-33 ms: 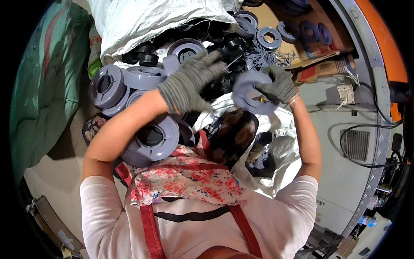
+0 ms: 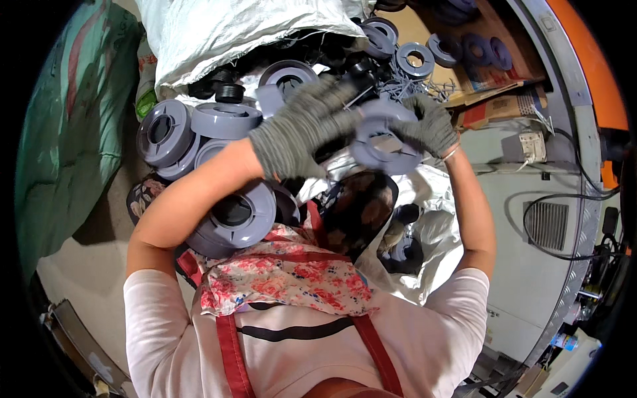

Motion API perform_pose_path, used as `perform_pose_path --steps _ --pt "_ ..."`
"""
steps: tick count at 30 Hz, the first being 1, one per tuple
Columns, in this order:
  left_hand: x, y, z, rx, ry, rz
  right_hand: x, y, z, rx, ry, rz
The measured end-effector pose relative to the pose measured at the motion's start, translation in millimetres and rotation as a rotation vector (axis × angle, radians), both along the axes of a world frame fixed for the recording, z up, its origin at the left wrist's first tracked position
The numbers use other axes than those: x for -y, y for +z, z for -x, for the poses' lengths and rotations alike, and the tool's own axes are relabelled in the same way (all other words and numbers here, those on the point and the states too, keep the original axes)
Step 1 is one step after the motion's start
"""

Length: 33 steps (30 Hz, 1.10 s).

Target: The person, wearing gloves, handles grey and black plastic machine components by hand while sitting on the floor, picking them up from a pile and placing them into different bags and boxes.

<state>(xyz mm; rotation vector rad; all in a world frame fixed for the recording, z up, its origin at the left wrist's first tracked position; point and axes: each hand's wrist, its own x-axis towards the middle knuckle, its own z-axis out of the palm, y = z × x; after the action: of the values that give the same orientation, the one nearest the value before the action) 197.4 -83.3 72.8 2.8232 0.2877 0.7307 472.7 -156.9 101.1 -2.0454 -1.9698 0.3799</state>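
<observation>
My right hand (image 2: 428, 126), in a grey knit glove, grips a grey plastic ring (image 2: 371, 154) with a wide centre hole, its thumb reaching over the rim. The ring is slightly smeared by motion. My left hand (image 2: 298, 129), gloved alike, is stretched out flat with its fingertips close to the ring's left edge; those fingertips are blurred. A thin pale pin (image 2: 358, 98) shows beside them, and I cannot tell whether they touch it. Beyond both hands lies a heap of black ribbed round parts (image 2: 229, 92) and thin grey plastic pins (image 2: 405, 87).
Stacked grey flanged rings (image 2: 164, 136) stand at my left, with another stack (image 2: 255, 212) against my apron (image 2: 285, 272). A white woven sack (image 2: 245, 33) spills parts at the back. More loose rings (image 2: 415, 60) lie back right. A pale cabinet (image 2: 517, 239) stands at right.
The ring has shifted a little left and turned in my right hand. My left hand has moved slightly right, closer to the ring.
</observation>
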Motion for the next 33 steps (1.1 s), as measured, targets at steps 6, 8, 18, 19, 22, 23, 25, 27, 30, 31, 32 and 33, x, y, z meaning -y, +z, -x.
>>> perform_pose_path --steps 6,8,18,19,22,23,25,27,30,31,32,33 --pt "-10.6 -1.3 -6.6 0.103 0.143 0.085 -71.6 -60.9 -15.7 -0.501 -0.176 0.015" --pt "-16.8 10.0 -3.2 0.32 0.295 0.458 -92.3 -116.3 -48.7 0.093 -0.223 -0.031" --pt "-35.4 -1.0 26.6 0.394 0.523 1.202 -103.1 -191.6 -58.9 0.209 -0.247 0.398" --pt "-34.1 1.6 24.9 0.463 0.519 1.298 -97.1 -176.7 -56.4 0.217 -0.14 0.427" --pt "-34.6 6.7 21.0 0.328 0.537 1.17 -68.5 -159.6 -53.2 0.135 -0.02 0.224" --pt "-31.9 -0.3 18.7 0.436 0.474 1.158 -64.2 -141.2 -43.5 0.076 0.001 0.154" --pt "-23.0 -1.5 11.4 0.441 0.482 1.295 -56.9 -100.0 -17.9 -0.053 -0.075 0.037" --pt "-17.0 -1.8 12.2 0.423 0.419 1.636 -49.2 -50.4 19.4 -0.194 -0.009 -0.179" --pt "-6.9 -24.8 22.7 0.224 0.213 0.147 -42.5 -14.5 70.4 -0.127 0.153 -0.438" --pt "-1.5 -30.5 23.2 0.256 0.205 0.341 -37.5 -5.3 86.1 -0.16 0.198 -0.355" --pt "4.8 -32.4 24.4 0.299 0.207 0.528 -36.3 -0.1 92.7 -0.024 0.329 -0.294" --pt "7.5 -30.5 33.6 0.21 0.258 0.413 -32.0 12.4 99.6 -0.004 0.407 -0.251"
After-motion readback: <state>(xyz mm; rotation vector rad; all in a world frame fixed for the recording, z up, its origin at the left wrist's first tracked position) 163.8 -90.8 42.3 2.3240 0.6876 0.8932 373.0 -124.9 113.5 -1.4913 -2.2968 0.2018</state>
